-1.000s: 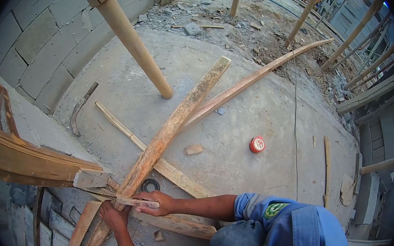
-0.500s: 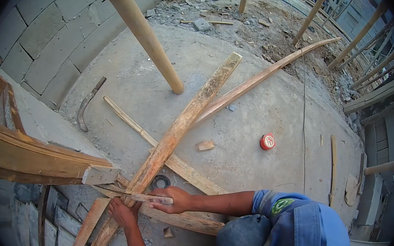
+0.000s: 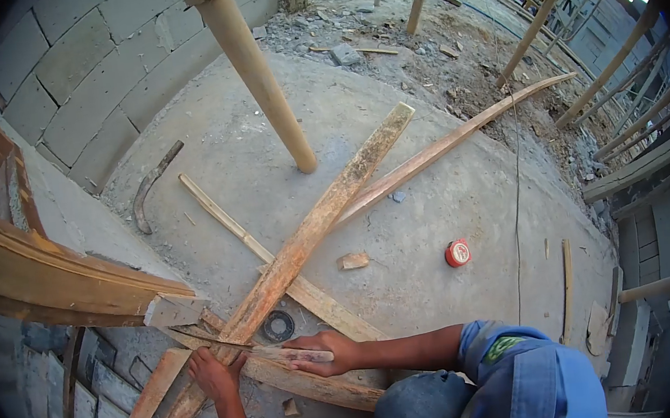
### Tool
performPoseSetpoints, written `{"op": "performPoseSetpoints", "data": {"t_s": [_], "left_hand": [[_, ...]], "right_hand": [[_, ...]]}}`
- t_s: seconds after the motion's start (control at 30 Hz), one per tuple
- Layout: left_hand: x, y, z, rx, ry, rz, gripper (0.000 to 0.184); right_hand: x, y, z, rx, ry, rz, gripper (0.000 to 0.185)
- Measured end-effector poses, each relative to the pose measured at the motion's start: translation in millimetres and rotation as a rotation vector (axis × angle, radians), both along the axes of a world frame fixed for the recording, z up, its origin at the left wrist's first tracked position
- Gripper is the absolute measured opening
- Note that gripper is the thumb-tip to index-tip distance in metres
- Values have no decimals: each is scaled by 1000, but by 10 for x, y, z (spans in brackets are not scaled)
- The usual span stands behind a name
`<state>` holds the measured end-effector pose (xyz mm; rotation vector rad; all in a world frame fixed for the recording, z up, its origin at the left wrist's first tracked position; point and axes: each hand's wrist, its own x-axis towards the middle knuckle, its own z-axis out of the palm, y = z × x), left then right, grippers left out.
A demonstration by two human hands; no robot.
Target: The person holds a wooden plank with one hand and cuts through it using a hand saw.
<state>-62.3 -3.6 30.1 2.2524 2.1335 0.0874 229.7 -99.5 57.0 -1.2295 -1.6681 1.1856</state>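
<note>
My right hand [image 3: 327, 352] is closed around the light wooden handle of a hand saw [image 3: 272, 353]. Its thin dark blade lies across a long, weathered wooden beam [image 3: 317, 229] near the beam's lower end; the teeth are too small to make out. Just below the blade, my left hand [image 3: 215, 375] grips the same beam, fingers over its edge. The beam crosses over a thinner wooden strip [image 3: 316, 297]. Another plank [image 3: 320, 382] runs beneath the saw handle towards my knee. A dark ring-shaped roll [image 3: 278, 326] lies on the concrete close to the saw.
A red tape measure [image 3: 457, 253] and a small wood offcut [image 3: 353, 261] lie on the concrete floor. Beyond the beam stands an upright pole [image 3: 261, 86]. A curved metal bar [image 3: 153, 187] rests near the block wall [image 3: 92, 71]. At left is a wooden frame [image 3: 56, 275].
My right hand has drawn the saw to the right and slightly down, away from my left hand. The left hand stays on the beam. The camera view has shifted slightly.
</note>
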Motion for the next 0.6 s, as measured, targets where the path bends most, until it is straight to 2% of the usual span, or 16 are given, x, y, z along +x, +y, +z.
{"op": "performPoseSetpoints", "data": {"t_s": [0.1, 0.2, 0.3, 0.37, 0.43, 0.5, 0.53, 0.6], "left_hand": [[-39, 39, -8, 28, -8, -11, 84], [-67, 4, -57, -20, -6, -20, 84], [-27, 2, -8, 3, 6, -33, 85], [-1, 14, -16, -38, 7, 2, 86], [34, 14, 42, -50, 1, 22, 83], [13, 9, 26, -30, 1, 15, 81], [7, 13, 10, -22, 3, 11, 80], [10, 3, 11, -42, -14, 15, 78]], "right_hand": [[-599, 499, -27, 22, 50, -34, 47], [-31, 88, 205, -93, 34, 70, 52], [692, -714, 248, -34, 43, -12, 52], [708, -837, 306, -47, 23, -30, 51], [406, -486, 238, 9, -8, -36, 50], [-144, 169, 145, -105, -50, 44, 52], [-461, 425, 35, -56, -19, 24, 53], [-574, 505, -12, -16, 20, 22, 54]]}}
